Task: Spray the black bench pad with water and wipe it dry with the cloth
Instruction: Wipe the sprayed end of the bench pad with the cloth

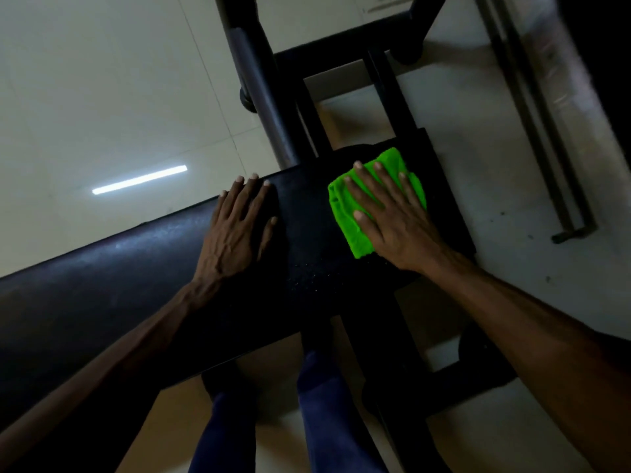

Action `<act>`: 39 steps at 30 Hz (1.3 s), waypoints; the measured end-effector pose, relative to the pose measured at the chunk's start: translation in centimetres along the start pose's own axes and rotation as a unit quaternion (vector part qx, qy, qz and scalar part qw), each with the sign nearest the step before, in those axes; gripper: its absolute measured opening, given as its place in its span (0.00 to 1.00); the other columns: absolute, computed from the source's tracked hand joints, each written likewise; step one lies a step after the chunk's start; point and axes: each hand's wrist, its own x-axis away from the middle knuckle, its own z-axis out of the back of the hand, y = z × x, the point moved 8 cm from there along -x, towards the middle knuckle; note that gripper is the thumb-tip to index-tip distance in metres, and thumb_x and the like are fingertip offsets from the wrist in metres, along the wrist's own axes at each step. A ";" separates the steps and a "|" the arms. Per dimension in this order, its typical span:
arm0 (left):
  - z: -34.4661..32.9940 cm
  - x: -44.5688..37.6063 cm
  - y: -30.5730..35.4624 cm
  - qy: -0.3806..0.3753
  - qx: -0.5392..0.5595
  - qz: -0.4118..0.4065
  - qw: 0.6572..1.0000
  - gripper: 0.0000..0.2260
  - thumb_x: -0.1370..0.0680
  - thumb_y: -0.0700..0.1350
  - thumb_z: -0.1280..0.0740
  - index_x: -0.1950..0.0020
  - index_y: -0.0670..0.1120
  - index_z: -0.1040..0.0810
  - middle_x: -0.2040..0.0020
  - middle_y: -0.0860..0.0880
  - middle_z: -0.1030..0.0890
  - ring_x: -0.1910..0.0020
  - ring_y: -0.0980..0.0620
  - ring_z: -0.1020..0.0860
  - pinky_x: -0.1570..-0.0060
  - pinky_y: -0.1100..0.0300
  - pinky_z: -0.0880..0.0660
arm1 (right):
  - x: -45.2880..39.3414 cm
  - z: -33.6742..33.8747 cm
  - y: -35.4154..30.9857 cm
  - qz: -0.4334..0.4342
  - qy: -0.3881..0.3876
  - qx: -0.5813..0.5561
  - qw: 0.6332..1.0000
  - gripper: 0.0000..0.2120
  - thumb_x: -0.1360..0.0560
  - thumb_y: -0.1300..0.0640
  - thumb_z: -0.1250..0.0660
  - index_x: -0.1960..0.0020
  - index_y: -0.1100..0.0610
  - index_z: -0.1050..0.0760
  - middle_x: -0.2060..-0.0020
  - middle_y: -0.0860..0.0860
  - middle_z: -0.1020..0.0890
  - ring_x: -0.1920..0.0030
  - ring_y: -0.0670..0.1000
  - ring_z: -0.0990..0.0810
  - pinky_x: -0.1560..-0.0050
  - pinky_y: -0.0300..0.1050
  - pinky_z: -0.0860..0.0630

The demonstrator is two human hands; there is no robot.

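The black bench pad (143, 268) runs from the lower left to the middle right of the view. Small water droplets glint on its surface near the centre. A folded bright green cloth (345, 213) lies on the right end of the pad. My right hand (392, 216) presses flat on the cloth with its fingers spread. My left hand (239, 223) rests palm down on the bare pad, left of the cloth, fingers apart and holding nothing. No spray bottle is visible.
A black metal bench frame (341, 63) with upright tubes stands beyond the pad. More frame bars (392, 353) run below it. My legs in blue trousers (317, 421) stand under the pad's near edge. A pale tiled floor (102, 97) surrounds everything.
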 end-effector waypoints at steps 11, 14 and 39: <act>-2.2 -5.0 7.0 -0.001 -0.007 -0.083 0.996 0.28 0.17 0.56 0.49 0.19 0.44 0.39 0.19 0.41 0.38 0.19 0.40 0.43 0.20 0.43 0.45 | 3.1 -0.5 -1.4 -0.099 0.092 -0.033 0.990 0.27 0.12 0.47 0.51 0.15 0.50 0.47 0.15 0.50 0.46 0.15 0.52 0.50 0.17 0.58 0.47; -2.6 -5.3 7.6 -0.002 -0.022 -0.103 0.994 0.28 0.17 0.57 0.49 0.19 0.44 0.38 0.19 0.42 0.38 0.18 0.41 0.44 0.20 0.44 0.45 | 3.3 -0.4 -0.2 -0.107 0.085 -0.042 0.990 0.27 0.13 0.48 0.51 0.15 0.50 0.46 0.15 0.49 0.46 0.15 0.52 0.50 0.17 0.58 0.46; -3.1 -5.0 7.2 -0.006 -0.065 -0.154 0.986 0.26 0.15 0.53 0.43 0.19 0.44 0.40 0.18 0.41 0.41 0.18 0.39 0.45 0.20 0.42 0.47 | 6.8 -1.1 -2.3 -0.190 0.097 -0.052 0.976 0.27 0.12 0.48 0.54 0.15 0.51 0.49 0.14 0.51 0.48 0.14 0.54 0.52 0.17 0.59 0.47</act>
